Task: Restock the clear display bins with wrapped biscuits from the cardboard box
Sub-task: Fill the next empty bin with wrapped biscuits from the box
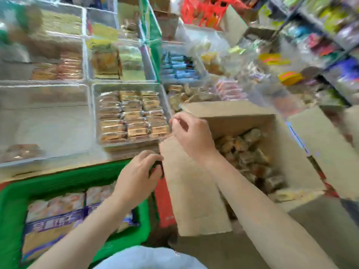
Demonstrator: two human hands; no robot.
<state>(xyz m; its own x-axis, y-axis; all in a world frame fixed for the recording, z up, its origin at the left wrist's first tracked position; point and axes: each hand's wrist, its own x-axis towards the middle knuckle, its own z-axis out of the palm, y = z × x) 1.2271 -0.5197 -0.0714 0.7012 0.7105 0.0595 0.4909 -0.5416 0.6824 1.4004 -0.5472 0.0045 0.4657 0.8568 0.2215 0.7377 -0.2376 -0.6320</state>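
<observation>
Now we're mid-frame, both hands between box and bin. Our right hand hovers at the near right corner of the clear display bin, fingers curled narrow; whether they pinch a wrapper, blur won't let us tell. Our left hand sits lower centre, fingers bent around something dark by the box flap, probably keeping it clear. Wrapped biscuits wait in the cardboard box, lower right; the bin already shows neat rows.

Matt cardboard box, glossy clear plastic bins, shiny film-wrapped biscuits.
</observation>
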